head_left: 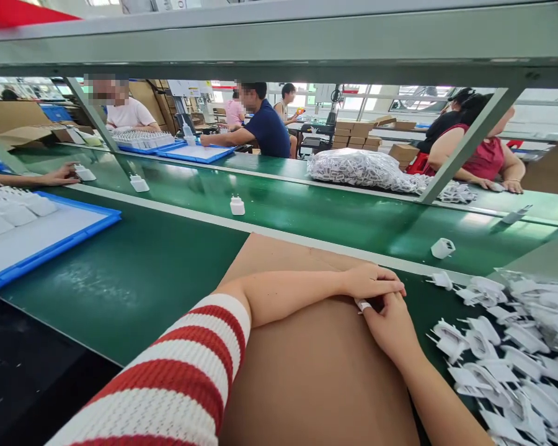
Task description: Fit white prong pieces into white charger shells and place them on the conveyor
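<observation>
Cardboard sheet (307,371), brown, one: on the near green work surface (167,260) in front of me, beneath my hands; its visible length runs away from me toward the belt (288,214), far left corner leading, near end out of view, so I cannot tell the full long axis. White plug adapters on the belt, four: one (84,173) beside a co-worker's hand (65,174), one (139,183) beyond it, one (237,205) with pins up, one (443,248) tipped over at the right. Greyish item (516,215), one, farther right, too blurred to name. Blue-rimmed tray (74,234), one near at my left, bearing white adapters (16,210) in rows; two more (153,147) (195,152) across the belt. White plastic parts (506,365), one heap at my right, too many to count, some in a clear bag. Large clear bag (358,167) of white pieces, one, across the belt. Left hand (367,280), one: striped sleeve, forearm laid across the sheet to the right, palm down over the other hand, fingers released and nearly straight. Right hand (391,319), one: forearm rising from the lower right, fingers partly covered, so I cannot tell whether they grasp. Small white piece (363,305), one, between the hands.
</observation>
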`<state>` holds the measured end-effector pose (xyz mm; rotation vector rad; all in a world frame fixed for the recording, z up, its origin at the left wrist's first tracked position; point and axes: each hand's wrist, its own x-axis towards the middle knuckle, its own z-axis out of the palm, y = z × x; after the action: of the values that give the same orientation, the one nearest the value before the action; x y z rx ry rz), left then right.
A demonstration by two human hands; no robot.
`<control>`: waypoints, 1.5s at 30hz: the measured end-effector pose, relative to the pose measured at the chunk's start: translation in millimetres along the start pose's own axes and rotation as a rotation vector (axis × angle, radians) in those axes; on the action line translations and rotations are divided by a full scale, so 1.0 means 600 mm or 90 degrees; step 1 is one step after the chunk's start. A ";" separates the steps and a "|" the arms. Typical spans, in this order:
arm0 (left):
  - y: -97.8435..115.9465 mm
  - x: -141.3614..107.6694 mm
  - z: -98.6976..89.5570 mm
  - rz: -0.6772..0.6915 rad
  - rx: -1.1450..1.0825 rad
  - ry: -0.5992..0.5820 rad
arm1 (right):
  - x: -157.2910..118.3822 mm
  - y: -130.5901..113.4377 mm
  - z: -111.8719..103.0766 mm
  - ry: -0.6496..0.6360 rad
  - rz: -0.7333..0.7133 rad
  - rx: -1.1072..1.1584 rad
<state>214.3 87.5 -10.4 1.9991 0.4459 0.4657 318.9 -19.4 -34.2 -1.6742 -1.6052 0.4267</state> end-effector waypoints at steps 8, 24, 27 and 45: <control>0.005 -0.001 -0.002 -0.018 -0.012 0.043 | -0.008 -0.011 0.000 0.014 0.007 -0.001; -0.001 -0.001 -0.011 -0.062 -0.011 0.082 | 0.001 -0.010 -0.018 0.010 -0.004 -0.004; 0.002 -0.005 -0.011 -0.064 -0.002 0.089 | -0.002 -0.009 -0.019 0.032 -0.017 -0.029; -0.008 -0.001 -0.017 -0.094 0.103 0.208 | 0.052 0.085 -0.117 0.141 0.201 -0.409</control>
<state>207.9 96.9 -10.2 2.0313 0.8518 0.6852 408.2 -5.6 -16.3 -2.3743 -1.3911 -0.1514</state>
